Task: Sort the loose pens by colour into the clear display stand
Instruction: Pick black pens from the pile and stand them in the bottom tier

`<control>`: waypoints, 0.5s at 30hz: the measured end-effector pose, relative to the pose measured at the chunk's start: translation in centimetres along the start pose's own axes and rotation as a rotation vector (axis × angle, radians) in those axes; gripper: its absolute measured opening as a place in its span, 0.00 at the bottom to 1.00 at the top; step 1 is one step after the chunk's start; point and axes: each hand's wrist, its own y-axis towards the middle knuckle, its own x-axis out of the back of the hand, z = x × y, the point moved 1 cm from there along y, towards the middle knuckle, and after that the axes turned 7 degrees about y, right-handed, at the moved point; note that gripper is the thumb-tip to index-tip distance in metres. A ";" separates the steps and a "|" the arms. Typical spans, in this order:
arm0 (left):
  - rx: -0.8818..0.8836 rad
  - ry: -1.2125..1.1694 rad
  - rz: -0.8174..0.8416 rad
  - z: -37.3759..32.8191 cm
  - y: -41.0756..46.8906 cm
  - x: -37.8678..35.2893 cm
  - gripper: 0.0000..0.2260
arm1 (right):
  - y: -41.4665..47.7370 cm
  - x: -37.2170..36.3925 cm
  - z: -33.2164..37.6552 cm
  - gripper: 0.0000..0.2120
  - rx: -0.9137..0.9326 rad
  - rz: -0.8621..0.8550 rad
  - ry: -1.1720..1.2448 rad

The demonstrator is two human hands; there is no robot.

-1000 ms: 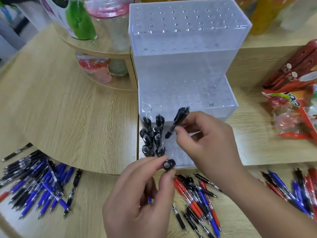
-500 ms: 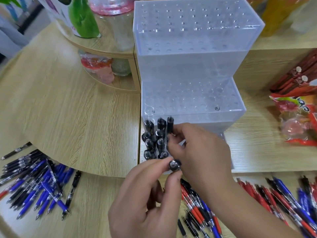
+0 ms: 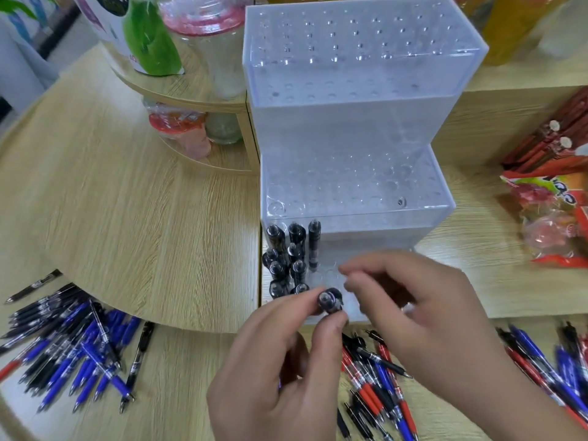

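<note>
Head view. At 12 o'clock, clear stand (image 3: 350, 122): 3 stepped tiers, each top drilled with rows of round holes. In the left holes of the lowest tier, upright pens (image 3: 294, 249), all black with glossy caps, packed close.

At 6 o'clock, left hand (image 3: 280, 370) pinching a black pen (image 3: 330, 301) between thumb and fingertips. Seen end-on, round dark cap facing up, over the lowest tier's front edge.

At 3 o'clock of that pen, right hand (image 3: 423, 313), blurred, fingers curled. Cannot tell whether gripping anything.

Loose pens (image 3: 73, 354) flat on the table (image 3: 191, 361): blue and black at 8 o'clock, red, blue and black at 5 o'clock, more at 4 o'clock.
</note>
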 end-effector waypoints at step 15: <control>-0.020 0.077 -0.103 0.9 1.1 0.3 0.11 | 1.5 0.2 -0.4 0.04 -0.094 -0.139 0.242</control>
